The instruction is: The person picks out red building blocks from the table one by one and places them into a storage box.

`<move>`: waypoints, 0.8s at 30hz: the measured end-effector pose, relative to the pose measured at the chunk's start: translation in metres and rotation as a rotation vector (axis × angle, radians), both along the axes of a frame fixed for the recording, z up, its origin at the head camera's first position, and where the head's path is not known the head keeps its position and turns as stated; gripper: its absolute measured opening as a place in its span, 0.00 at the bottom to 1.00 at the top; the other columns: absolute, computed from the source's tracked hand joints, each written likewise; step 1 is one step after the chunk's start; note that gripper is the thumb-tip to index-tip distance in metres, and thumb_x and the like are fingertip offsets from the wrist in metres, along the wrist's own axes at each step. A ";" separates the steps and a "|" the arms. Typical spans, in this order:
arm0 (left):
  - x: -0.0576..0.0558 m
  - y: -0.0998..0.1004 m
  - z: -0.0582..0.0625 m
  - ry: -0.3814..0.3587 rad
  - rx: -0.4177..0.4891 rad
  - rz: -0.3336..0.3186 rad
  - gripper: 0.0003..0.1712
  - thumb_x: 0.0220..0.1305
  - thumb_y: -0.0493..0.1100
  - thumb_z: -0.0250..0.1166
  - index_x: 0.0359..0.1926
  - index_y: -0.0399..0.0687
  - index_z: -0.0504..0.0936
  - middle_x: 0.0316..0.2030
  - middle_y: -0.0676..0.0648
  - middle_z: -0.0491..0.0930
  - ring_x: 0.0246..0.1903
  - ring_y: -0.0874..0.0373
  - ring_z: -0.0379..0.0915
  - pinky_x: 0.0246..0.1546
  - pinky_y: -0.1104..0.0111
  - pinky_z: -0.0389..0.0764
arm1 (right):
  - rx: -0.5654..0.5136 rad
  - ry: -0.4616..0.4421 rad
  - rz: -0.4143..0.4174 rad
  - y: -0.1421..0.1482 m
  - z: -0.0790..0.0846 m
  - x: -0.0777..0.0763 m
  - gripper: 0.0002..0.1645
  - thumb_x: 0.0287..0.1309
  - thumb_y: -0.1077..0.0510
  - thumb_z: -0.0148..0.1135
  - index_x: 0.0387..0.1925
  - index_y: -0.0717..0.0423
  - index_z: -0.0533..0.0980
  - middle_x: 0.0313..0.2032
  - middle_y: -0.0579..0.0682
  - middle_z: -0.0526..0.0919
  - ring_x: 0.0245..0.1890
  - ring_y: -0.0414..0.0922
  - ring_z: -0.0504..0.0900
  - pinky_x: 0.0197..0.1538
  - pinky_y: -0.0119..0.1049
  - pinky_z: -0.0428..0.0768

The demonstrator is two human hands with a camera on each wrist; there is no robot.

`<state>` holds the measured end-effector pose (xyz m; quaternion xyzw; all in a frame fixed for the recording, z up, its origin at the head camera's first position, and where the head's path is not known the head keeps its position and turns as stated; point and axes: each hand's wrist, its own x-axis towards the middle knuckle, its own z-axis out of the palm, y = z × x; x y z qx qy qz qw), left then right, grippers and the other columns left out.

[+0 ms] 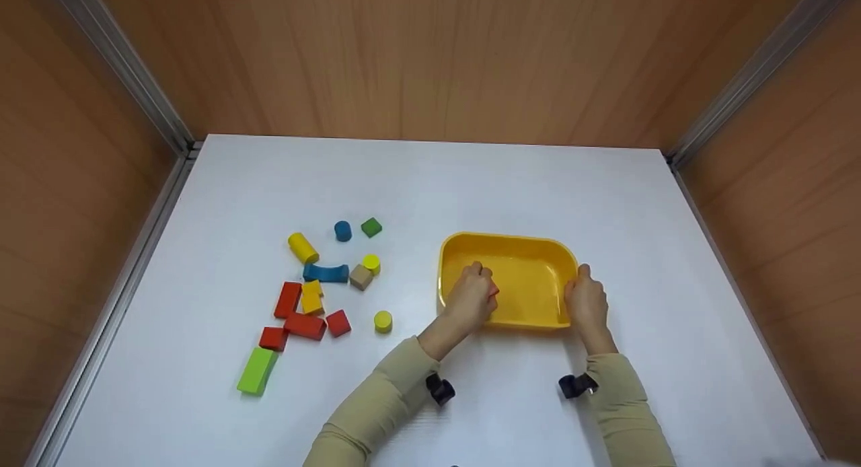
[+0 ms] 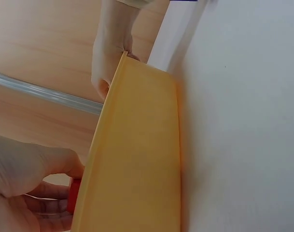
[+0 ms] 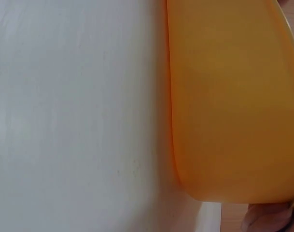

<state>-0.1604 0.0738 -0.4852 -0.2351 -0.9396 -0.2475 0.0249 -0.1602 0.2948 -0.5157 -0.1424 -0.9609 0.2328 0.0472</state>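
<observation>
My left hand (image 1: 469, 297) reaches over the left half of a yellow plastic tray (image 1: 535, 275). It pinches a small red block (image 1: 494, 289), mostly hidden by the hand in the head view. In the left wrist view the red block (image 2: 74, 195) shows between thumb and fingers, right at the tray's rim. At the tray's right end, my right hand (image 1: 589, 302) grips the rim. Only a bit of that hand's fingers (image 3: 266, 217) appears in the right wrist view, below the tray's corner.
Left of the tray lie several wooden blocks: a blue curved one (image 1: 326, 273), a yellow cylinder (image 1: 303, 248), a red brick (image 1: 305, 326), a light green brick (image 1: 257, 371), a dark green cube (image 1: 371, 227) and others. Wooden panels (image 1: 430, 63) wall the white table (image 1: 417, 184).
</observation>
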 end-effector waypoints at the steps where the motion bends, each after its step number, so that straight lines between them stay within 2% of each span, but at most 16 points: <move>1: 0.000 0.002 -0.001 0.009 -0.003 -0.006 0.12 0.48 0.36 0.64 0.36 0.36 0.76 0.32 0.45 0.70 0.34 0.54 0.67 0.35 0.71 0.73 | 0.000 0.009 0.006 0.000 0.000 0.000 0.11 0.57 0.64 0.46 0.41 0.67 0.63 0.22 0.63 0.74 0.17 0.52 0.72 0.19 0.44 0.71; 7: -0.005 0.010 -0.010 0.052 -0.011 -0.063 0.05 0.47 0.35 0.63 0.28 0.39 0.77 0.28 0.46 0.70 0.32 0.54 0.67 0.30 0.72 0.72 | -0.012 0.029 0.017 -0.001 -0.001 0.002 0.10 0.57 0.64 0.46 0.40 0.67 0.63 0.20 0.60 0.73 0.15 0.49 0.71 0.15 0.38 0.68; 14: -0.007 0.021 -0.016 -0.072 -0.053 -0.051 0.11 0.50 0.37 0.63 0.36 0.38 0.77 0.31 0.47 0.69 0.32 0.57 0.65 0.28 0.72 0.73 | -0.015 0.005 0.001 -0.002 0.000 0.001 0.12 0.58 0.64 0.45 0.42 0.68 0.63 0.21 0.61 0.73 0.16 0.49 0.71 0.16 0.38 0.69; 20: -0.009 0.032 -0.020 -0.047 -0.102 -0.064 0.12 0.49 0.37 0.63 0.36 0.37 0.77 0.32 0.45 0.71 0.32 0.55 0.66 0.32 0.71 0.73 | -0.025 -0.017 -0.005 -0.001 0.001 0.001 0.13 0.58 0.63 0.45 0.43 0.67 0.63 0.22 0.59 0.72 0.17 0.49 0.70 0.18 0.39 0.68; 24: -0.013 0.038 -0.021 -0.069 -0.134 -0.075 0.12 0.50 0.38 0.64 0.36 0.38 0.76 0.32 0.45 0.71 0.33 0.55 0.66 0.33 0.71 0.72 | -0.022 -0.005 0.002 -0.001 0.000 0.001 0.13 0.58 0.63 0.45 0.43 0.67 0.63 0.22 0.60 0.72 0.17 0.49 0.70 0.18 0.39 0.68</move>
